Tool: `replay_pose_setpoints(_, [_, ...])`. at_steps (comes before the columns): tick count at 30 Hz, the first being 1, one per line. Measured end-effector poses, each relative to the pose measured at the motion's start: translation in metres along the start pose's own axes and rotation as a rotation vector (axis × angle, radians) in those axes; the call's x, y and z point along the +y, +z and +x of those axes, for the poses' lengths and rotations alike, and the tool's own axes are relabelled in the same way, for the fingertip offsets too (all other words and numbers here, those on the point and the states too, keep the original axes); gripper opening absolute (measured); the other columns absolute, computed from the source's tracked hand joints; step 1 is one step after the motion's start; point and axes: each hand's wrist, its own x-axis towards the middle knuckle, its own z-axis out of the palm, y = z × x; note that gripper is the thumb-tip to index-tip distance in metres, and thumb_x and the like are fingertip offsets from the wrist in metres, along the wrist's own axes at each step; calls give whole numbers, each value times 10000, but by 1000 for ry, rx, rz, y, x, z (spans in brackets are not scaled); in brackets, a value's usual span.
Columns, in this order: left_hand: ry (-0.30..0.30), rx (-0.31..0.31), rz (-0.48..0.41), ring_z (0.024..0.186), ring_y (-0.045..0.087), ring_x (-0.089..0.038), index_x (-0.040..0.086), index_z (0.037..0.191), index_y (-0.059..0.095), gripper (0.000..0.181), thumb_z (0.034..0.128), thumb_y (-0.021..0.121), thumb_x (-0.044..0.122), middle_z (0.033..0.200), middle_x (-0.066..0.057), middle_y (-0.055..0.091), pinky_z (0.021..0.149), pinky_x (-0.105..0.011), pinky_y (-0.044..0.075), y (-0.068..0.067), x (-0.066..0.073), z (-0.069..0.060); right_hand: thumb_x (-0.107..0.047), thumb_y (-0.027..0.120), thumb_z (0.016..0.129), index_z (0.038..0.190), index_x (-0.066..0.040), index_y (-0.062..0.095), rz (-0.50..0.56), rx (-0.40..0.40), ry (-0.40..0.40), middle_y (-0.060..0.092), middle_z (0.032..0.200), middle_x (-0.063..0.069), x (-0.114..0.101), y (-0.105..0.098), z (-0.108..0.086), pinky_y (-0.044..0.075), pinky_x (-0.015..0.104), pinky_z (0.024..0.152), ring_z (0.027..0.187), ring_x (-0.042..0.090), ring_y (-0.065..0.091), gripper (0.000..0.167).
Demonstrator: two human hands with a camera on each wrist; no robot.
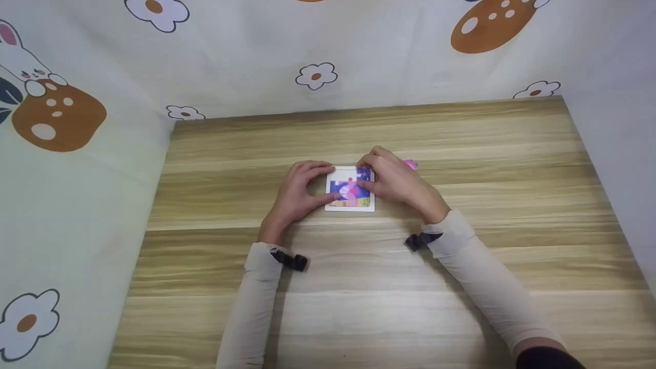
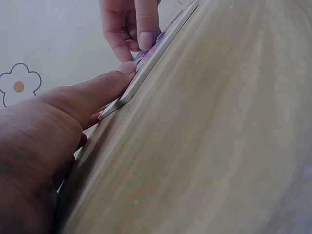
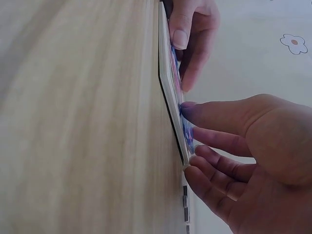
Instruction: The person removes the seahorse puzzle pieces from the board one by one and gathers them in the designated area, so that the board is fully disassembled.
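A small jigsaw puzzle (image 1: pixel 351 193) in a square white-rimmed tray (image 1: pixel 350 209) lies flat on the table. Blue and pink pieces fill its lower part and right side; white backing shows at the upper left. My left hand (image 1: pixel 297 192) holds the tray at its left side, the thumb on the near left and the fingers at the far left corner. At the upper right, my right hand (image 1: pixel 394 177) has thumb and forefinger about a blue puzzle piece (image 1: pixel 364 175). Its thumb (image 3: pixel 214 114) touches the puzzle face, and other fingers reach the tray's edge.
A pink loose piece (image 1: pixel 411 164) lies just beyond my right hand, partly hidden by it. Thin loose pieces (image 3: pixel 185 207) show edge-on past the tray in the right wrist view. Patterned cloth (image 1: pixel 246 61) walls the wood-grain table (image 1: pixel 359 287) at the back and sides.
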Motion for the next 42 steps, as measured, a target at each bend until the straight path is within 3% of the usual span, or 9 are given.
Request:
replay_pose_setpoints(10, [13,-9,7,1458,497,-244,210,1454,700,707,852,909,515,1524,17,638,1281,-463,328,-1,-1,1,-260,819,980,1314,-83,692,27,-8,-13,646,1251,104,4,-2,-2,536,477,1060,1163,283,619,398])
replay_pose_setpoints(22, [0,-41,-11,1497,428,-234,198,1506,655,741,883,884,528,1547,41,598,1279,-474,341,-2,3,-1,-77,762,966,1359,-8,673,55,-73,-96,669,1266,156,9,-11,-3,544,453,992,1092,304,632,409])
replay_pose_setpoints(42, [-13,-58,6,1518,410,-238,205,1524,628,769,870,899,507,1575,40,572,1301,-484,296,-3,2,-1,-41,772,964,1331,-19,694,110,-73,-41,699,1216,146,6,-12,-2,565,455,964,1081,297,653,376])
